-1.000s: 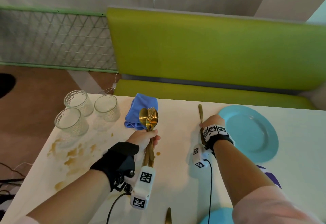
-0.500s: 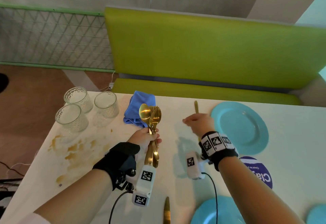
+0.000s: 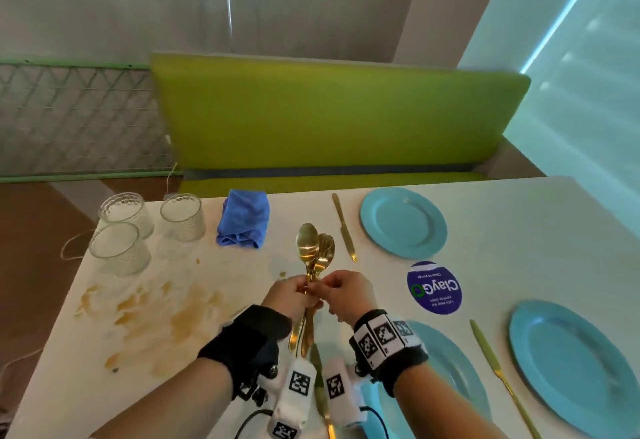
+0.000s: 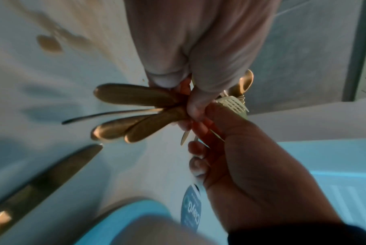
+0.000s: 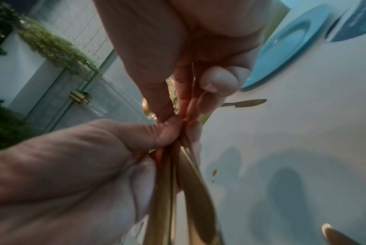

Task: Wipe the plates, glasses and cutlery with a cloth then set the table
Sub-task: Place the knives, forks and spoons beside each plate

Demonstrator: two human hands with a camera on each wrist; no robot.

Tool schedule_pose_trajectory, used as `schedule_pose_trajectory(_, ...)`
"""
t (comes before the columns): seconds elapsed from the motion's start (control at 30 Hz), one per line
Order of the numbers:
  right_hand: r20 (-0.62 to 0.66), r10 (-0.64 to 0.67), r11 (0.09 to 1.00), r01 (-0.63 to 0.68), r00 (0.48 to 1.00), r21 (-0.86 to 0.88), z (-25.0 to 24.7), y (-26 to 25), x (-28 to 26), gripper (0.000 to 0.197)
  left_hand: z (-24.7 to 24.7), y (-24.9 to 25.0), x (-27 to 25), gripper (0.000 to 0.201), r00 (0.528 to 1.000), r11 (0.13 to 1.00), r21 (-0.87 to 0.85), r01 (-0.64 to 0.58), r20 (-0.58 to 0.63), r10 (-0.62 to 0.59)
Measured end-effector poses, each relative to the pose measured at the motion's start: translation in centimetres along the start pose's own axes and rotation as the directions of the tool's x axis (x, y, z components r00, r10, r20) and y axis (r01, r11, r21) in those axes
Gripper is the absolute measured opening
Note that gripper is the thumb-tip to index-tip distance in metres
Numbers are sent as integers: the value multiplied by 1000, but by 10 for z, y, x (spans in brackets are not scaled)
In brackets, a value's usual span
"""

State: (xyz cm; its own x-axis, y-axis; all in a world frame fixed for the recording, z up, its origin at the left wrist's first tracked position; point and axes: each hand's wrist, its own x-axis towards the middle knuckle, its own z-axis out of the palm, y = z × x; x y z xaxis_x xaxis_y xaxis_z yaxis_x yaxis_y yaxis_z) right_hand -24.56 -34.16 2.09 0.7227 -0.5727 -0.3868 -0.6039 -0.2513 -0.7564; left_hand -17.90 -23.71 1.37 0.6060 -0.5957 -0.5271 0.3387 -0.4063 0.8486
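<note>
My left hand [image 3: 298, 295] grips a bundle of gold cutlery [image 3: 313, 251], spoons and forks, upright over the middle of the white table [image 3: 519, 231]. My right hand [image 3: 325, 289] has come against it and pinches one piece of the bundle at the neck. In the left wrist view the handles [image 4: 136, 97] fan out left and fork tines [image 4: 234, 103] show above the right thumb. The right wrist view shows both hands meeting on the handles [image 5: 188, 182]. A blue cloth [image 3: 244, 222] lies folded at the far edge. Three glasses [image 3: 119, 244] stand far left.
Three light-blue plates lie far [image 3: 403, 222], right [image 3: 571, 366] and near [image 3: 436, 362]. Gold knives rest beside the far plate [image 3: 343, 225], between the right plates [image 3: 498, 369] and under my wrists [image 3: 322, 400]. Brown stains [image 3: 156, 314] cover the left side. A green bench [image 3: 329, 109] backs the table.
My right hand let go of the knife beside the far plate and moved left to the bundle, pinching a piece. The left hand kept its grip and came nearer the centre.
</note>
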Motion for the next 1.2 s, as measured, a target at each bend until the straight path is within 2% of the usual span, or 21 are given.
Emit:
schedule_pose_trajectory(0.1, -9, 74, 997, -74, 997, -1, 1, 4, -20, 18, 7, -9, -17, 22, 999, 996, 76, -35, 38, 33)
schedule_pose_trajectory(0.2, -9, 101, 995, -101, 995, 16, -2, 8, -36, 14, 10, -14, -29, 26, 996, 996, 81, -37, 79, 30)
schedule_pose_trajectory(0.3, 16, 165, 976, -166, 986, 143, -7, 13, -48, 10, 13, -12, -39, 23, 992, 999, 36, -3, 126, -2)
schedule_pose_trajectory(0.37, 20, 170, 971, -171, 985, 168, -11, 16, -54, 10, 16, -10, -45, 22, 990, 999, 32, -7, 143, 2)
schedule_pose_trajectory(0.5, -10, 152, 977, -149, 988, 154, -17, 18, -64, 9, 28, -8, -53, 23, 994, 1000, -4, 29, 108, -28)
schedule_pose_trajectory(0.77, -113, 152, 984, -139, 982, 114, -35, 31, -71, 23, 57, 0, -56, 26, 994, 998, -2, 60, 96, -60)
schedule_pose_trajectory(0.9, -134, 193, 967, -166, 972, 193, -51, 40, -71, 21, 71, 2, -48, 15, 995, 996, -35, 85, 49, -83)
schedule_pose_trajectory(0.97, -176, 216, 952, -167, 960, 257, -64, 50, -68, 22, 79, 3, -42, 10, 994, 990, -86, 111, 23, -110)
schedule_pose_trajectory(1.07, -268, 259, 939, -177, 928, 296, -95, 74, -59, 26, 87, 6, -34, 12, 990, 983, -124, 138, 6, -139)
schedule_pose_trajectory(1.13, -328, 292, 947, -223, 898, 232, -122, 96, -56, 29, 91, 9, -28, 15, 988, 980, -123, 155, 10, -155)
schedule_pose_trajectory(1.2, -375, 325, 944, -320, 868, 78, -149, 122, -58, 29, 96, 11, -21, 18, 986, 979, -115, 168, 21, -166)
